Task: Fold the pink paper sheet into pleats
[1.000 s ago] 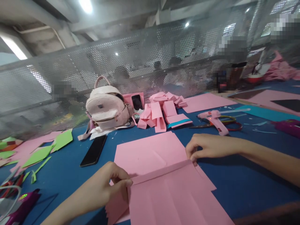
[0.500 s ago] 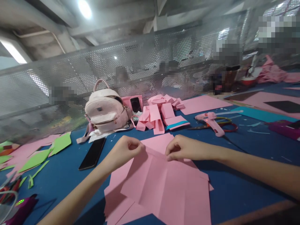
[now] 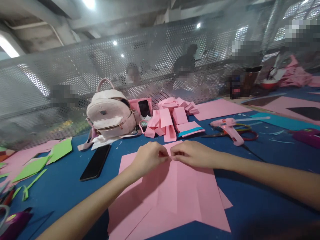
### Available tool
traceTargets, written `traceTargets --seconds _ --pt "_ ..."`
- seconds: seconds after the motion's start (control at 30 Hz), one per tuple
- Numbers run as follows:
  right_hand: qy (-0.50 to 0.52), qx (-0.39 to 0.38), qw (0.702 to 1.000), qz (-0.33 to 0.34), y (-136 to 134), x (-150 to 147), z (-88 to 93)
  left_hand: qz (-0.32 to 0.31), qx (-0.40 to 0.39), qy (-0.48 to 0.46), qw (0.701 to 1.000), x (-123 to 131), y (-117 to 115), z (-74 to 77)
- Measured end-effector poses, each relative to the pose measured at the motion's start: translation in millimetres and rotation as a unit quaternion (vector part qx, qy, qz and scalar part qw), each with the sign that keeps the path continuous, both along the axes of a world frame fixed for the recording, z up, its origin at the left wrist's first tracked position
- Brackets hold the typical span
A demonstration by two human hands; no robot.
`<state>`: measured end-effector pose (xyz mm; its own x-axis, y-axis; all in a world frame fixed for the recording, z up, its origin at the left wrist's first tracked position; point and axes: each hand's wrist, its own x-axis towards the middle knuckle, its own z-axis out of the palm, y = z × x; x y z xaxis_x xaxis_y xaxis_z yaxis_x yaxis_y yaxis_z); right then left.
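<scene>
Over the blue desk (image 3: 250,193), left hand (image 3: 150,157) and right hand (image 3: 193,154), fingers (image 3: 163,159) clamped, pinch a creased pink sheet (image 3: 187,191) along its far edge; uneven pulling could tear it.

place: craft workspace | signs: glue gun (image 3: 228,124), scissors (image 3: 214,135), pink paper sheets (image 3: 187,190), blue worktable (image 3: 252,193), perforated partition (image 3: 100,63)
</scene>
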<state>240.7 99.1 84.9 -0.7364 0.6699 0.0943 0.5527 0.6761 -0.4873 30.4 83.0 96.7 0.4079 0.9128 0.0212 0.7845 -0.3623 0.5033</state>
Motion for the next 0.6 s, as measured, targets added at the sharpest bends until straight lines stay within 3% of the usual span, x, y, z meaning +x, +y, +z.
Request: traceTargets --seconds 0.17,0.37,0.6 --pt "0.008 -0.015 1.0 -0.01 7.1 7.6 1.7 -0.01 -0.06 -0.067 0.996 -19.5 2.1 -9.1" --pt "0.041 -0.059 0.997 0.0 8.4 16.2 7.1 -0.024 -0.142 -0.15 0.978 -41.5 -11.6 -12.0" --pt "0.066 -0.073 0.995 -0.034 13.8 33.5 13.9 -0.008 -0.173 -0.21 0.962 -60.2 -29.7 -15.6"
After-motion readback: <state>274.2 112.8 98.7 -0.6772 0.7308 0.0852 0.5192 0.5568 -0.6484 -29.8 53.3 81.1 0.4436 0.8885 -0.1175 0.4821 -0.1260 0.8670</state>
